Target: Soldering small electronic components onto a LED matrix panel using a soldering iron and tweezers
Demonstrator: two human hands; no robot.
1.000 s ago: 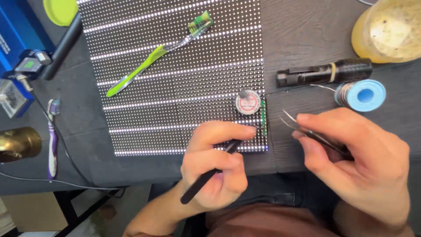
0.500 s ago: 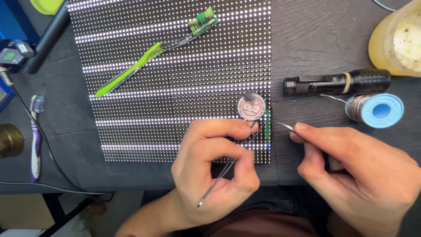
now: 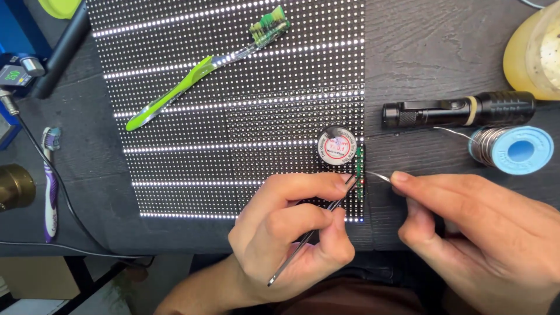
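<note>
The left hand (image 3: 291, 233) is closed in a pen grip around a thin black metal probe or tweezer (image 3: 309, 236), its tip laid at the right edge of the large black LED matrix panel (image 3: 233, 116), where a narrow green strip of circuit board (image 3: 360, 163) sits with one small red light showing beside it. The right hand (image 3: 484, 233) pinches a fine silver wire (image 3: 379, 175) between thumb and forefinger; the wire's free end points at the same spot on the green strip, very near the tool tip, though whether they touch cannot be told. The hand covers the rest of the wire, so its source cannot be traced.

A small round tin with a white and red label (image 3: 337, 144) rests on the panel just above the work point. To the right, on the dark wooden table (image 3: 420, 58), lie a black cylindrical torch (image 3: 458, 109) and a blue spool of solder wire (image 3: 513, 149). A yellow translucent container (image 3: 534, 52) stands at the upper right corner. A green toothbrush (image 3: 204, 67) lies diagonally across the panel; a purple toothbrush (image 3: 49, 192) lies on the table to the left.

Judgement: the step in hand is fine rework at the panel's right edge, with tool and wire brought together at one point. The next move appears to call for steady placement of the wire end, with both hands braced and the adjacent lit rows left undisturbed.
</note>
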